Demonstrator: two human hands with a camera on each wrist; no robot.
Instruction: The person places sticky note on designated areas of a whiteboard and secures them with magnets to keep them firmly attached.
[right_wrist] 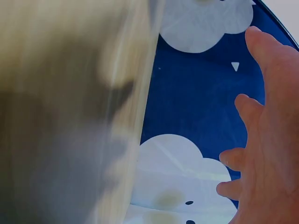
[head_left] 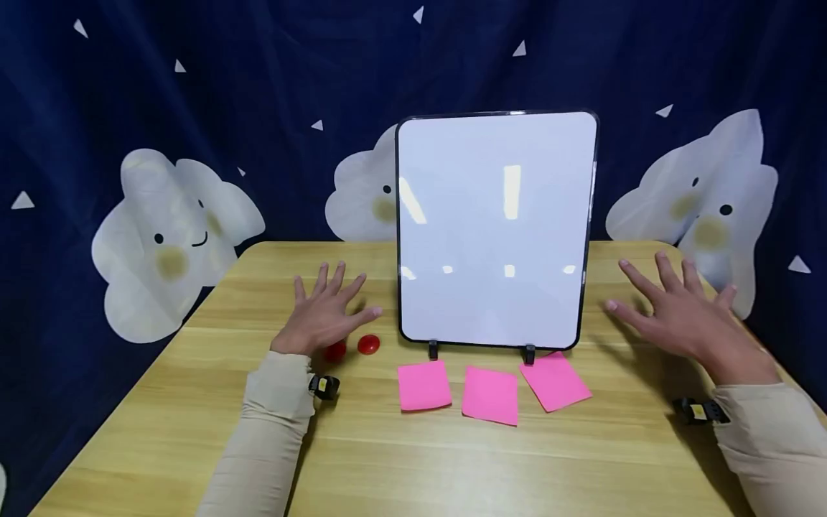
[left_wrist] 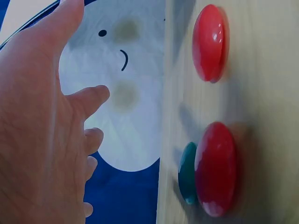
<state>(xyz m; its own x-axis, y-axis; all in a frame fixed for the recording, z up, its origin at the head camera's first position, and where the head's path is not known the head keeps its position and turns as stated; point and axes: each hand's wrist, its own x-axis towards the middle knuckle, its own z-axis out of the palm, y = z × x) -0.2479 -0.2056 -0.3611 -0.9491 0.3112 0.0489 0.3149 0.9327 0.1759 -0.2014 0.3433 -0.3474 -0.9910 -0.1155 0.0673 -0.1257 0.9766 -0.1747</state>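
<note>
My left hand (head_left: 323, 312), fingers spread and holding nothing, hovers over the table left of a white board (head_left: 494, 237) with a black frame. Close by it on the tabletop lie two red, glossy, round domed pieces (head_left: 369, 345), one partly covered by the hand in the head view. The left wrist view also shows a green round piece (left_wrist: 188, 173) behind the nearer red one (left_wrist: 217, 170). On the board's other side, my right hand (head_left: 691, 323) is likewise spread and holds nothing, its shadow falling on the wood. Three pink sticky notes (head_left: 424, 386) lie in front of the board.
The board stands upright on small black feet (head_left: 530, 354). Beneath everything is a wooden table (head_left: 413, 467). Behind its far edge hangs a dark blue curtain (head_left: 291, 72) with white clouds and triangles. A small black camera (head_left: 324, 388) sits at each wrist.
</note>
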